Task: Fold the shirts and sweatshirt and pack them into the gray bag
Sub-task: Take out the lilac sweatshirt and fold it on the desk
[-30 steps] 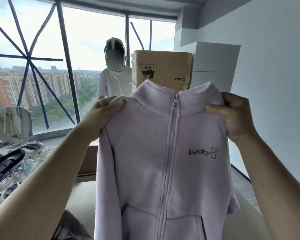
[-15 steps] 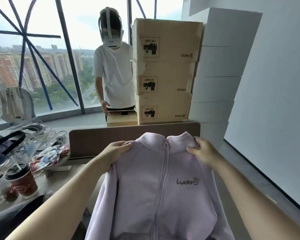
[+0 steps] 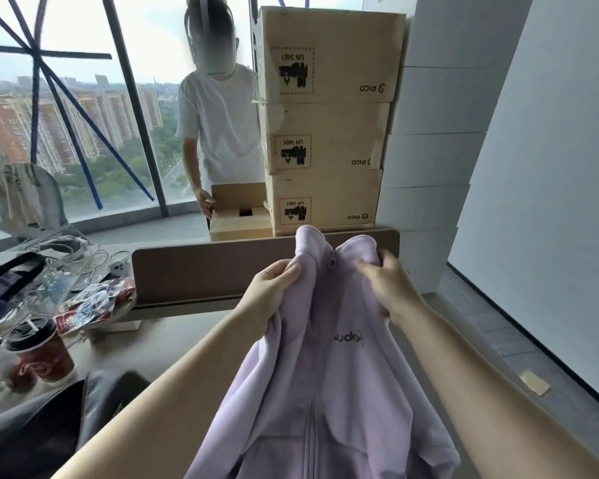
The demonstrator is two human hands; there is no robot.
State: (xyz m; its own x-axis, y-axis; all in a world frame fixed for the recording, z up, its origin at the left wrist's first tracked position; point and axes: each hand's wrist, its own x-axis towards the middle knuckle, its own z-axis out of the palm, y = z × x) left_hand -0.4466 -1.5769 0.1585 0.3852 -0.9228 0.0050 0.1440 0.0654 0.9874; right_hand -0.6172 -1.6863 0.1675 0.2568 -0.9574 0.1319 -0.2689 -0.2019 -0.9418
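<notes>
Window, stacked boxes (image 3: pixel 325 119) reading "PICO", "UN 3481" | left hand (image 3: pixel 268 292), right hand (image 3: pixel 388 288) gripping sweatshirt (image 3: pixel 325 392) shoulders | chest print partly creased

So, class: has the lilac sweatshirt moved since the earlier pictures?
Yes. The sweatshirt has come down: its collar was level with the cardboard boxes, now sits by the desk divider.

Sweatshirt (image 3: pixel 325 375): soft matt lilac fleece, slightly napped, with a zip of matching colour. Stacked boxes (image 3: pixel 329 112) at 12 o'clock: matt brown corrugated cardboard, printed labels. Desk divider (image 3: pixel 201 271): smooth matt brown panel. Cup (image 3: pixel 42 350) at 9 o'clock: red paper with a glossy black plastic lid. Gray bag (image 3: pixel 49 420) at 8 o'clock: matt woven cloth. Window (image 3: pixel 83 98): glossy glass, taped blue.
</notes>
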